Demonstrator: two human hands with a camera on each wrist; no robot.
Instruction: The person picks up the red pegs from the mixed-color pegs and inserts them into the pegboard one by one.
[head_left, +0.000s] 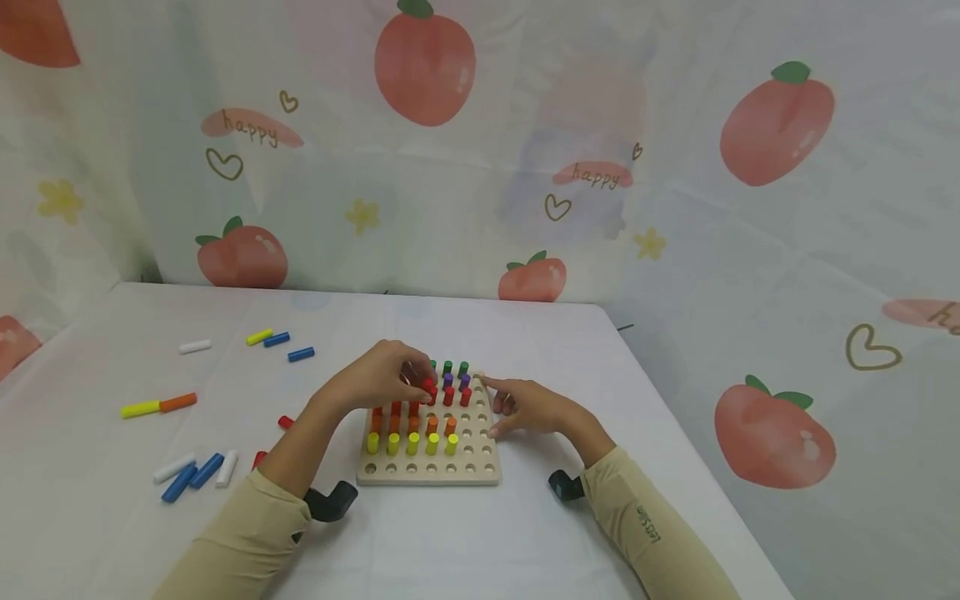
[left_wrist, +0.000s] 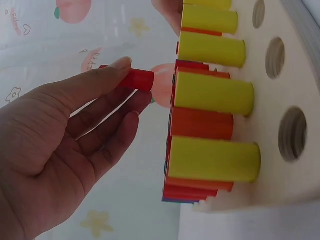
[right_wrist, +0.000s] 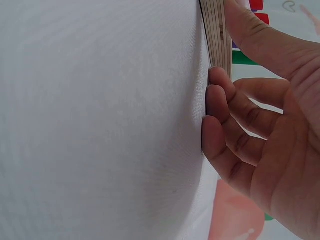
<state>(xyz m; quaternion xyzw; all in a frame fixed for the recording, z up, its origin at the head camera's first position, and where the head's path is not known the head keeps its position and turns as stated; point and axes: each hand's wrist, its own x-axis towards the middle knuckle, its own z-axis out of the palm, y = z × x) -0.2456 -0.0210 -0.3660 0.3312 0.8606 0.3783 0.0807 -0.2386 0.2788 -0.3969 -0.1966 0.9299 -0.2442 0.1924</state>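
Observation:
My left hand (head_left: 384, 377) is over the wooden peg board (head_left: 429, 480), a red peg (left_wrist: 141, 79) pinched between thumb and fingers. In the left wrist view the held peg lies clear of the nearest yellow pegs (left_wrist: 215, 160). From front to back the board carries yellow, orange (head_left: 450, 427), red (head_left: 466, 397), purple (head_left: 465, 381) and green pegs (head_left: 463, 367). At the board's right side is my right hand (head_left: 534, 407). Its thumb rests against the edge and its index finger reaches the far corner; the other fingers are loosely bent and touch the tablecloth.
Loose red pegs (head_left: 286, 422) lie by my left forearm. Farther left are blue (head_left: 206, 471), white (head_left: 173, 467), yellow (head_left: 140, 410) and orange pegs (head_left: 178, 402); several more lie at the back left. Bare holes line the board's front and right. A patterned cloth hangs behind the table.

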